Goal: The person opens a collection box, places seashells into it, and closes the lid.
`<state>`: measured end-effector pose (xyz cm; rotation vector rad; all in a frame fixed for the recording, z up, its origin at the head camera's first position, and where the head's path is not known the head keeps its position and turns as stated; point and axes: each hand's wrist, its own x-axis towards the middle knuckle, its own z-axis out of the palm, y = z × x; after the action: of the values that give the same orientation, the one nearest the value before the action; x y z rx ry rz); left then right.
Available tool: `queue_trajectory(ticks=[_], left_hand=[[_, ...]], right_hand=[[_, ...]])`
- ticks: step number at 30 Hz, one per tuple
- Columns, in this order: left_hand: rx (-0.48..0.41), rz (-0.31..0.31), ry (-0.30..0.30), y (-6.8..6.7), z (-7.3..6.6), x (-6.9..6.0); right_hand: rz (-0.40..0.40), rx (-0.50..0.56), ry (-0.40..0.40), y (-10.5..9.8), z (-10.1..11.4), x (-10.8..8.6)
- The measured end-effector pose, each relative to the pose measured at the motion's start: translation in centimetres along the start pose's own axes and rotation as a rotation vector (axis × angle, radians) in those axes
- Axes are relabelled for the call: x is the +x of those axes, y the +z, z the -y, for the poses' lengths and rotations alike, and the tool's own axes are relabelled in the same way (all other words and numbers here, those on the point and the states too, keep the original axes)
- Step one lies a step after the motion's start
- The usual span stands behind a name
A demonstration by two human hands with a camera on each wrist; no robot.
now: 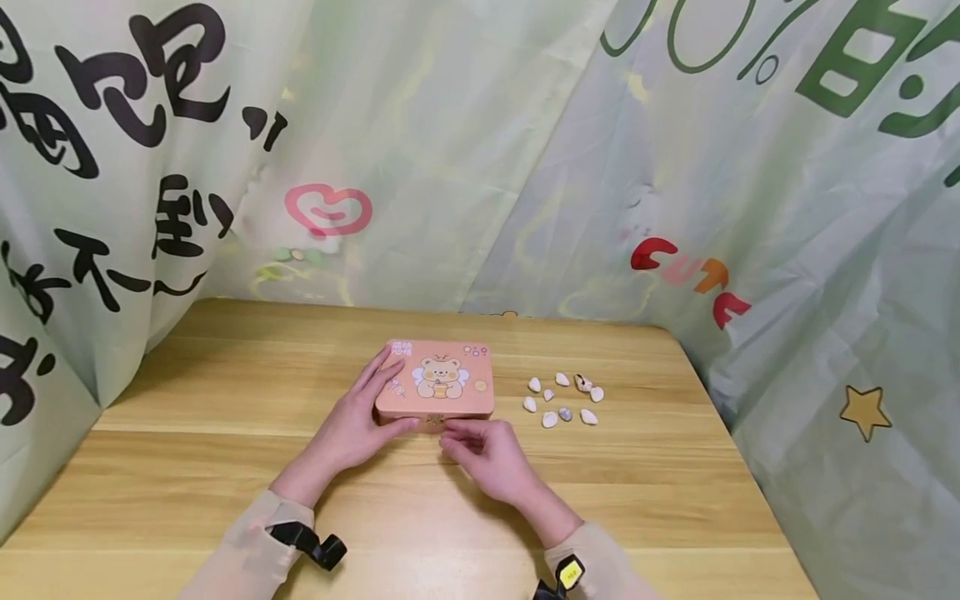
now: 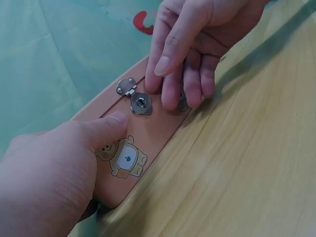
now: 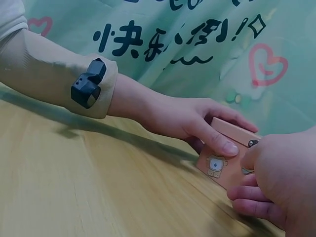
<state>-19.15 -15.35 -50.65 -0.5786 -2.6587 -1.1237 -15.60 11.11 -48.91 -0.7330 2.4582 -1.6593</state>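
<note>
A pink box (image 1: 453, 379) with a bear on its lid lies closed on the wooden table. My left hand (image 1: 356, 429) grips its left side, thumb on the front face and fingers over the lid. On that front face, a metal clasp (image 2: 141, 102) hangs over the seam in the left wrist view. My right hand (image 1: 491, 458) is at the front, right of the clasp, its fingertips against or very near the box; contact is not certain. In the right wrist view, the right hand (image 3: 284, 177) partly covers the clasp.
Several small white shells or stones (image 1: 550, 419) lie on the table (image 1: 645, 500) to the right of the box. Printed curtains (image 1: 450, 167) hang behind and beside the table. A wrist camera is strapped on each sleeve.
</note>
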Motion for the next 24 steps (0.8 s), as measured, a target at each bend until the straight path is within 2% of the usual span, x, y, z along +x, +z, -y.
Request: queue_trajectory(ticks=[4, 10, 18, 21, 24], left_hand=[[-0.045, 0.006, -0.007, -0.1, -0.3, 0.0], [-0.063, 0.016, -0.02, -0.2, -0.5, 0.0], [-0.051, 0.007, -0.03, -0.2, -0.5, 0.0], [-0.056, 0.006, -0.03, -0.2, -0.5, 0.0], [-0.058, 0.005, -0.027, -0.1, -0.4, 0.1]], right_hand=[[-0.012, 0.01, 0.015, 0.3, 0.0, 0.1], [-0.042, 0.058, 0.023, 0.7, -0.2, 0.2], [-0.098, 0.429, 0.157, 1.6, -0.1, 0.3], [-0.123, 0.481, 0.192, 2.0, 0.1, 0.4], [-0.115, 0.516, 0.21, 2.2, 0.2, 0.6]])
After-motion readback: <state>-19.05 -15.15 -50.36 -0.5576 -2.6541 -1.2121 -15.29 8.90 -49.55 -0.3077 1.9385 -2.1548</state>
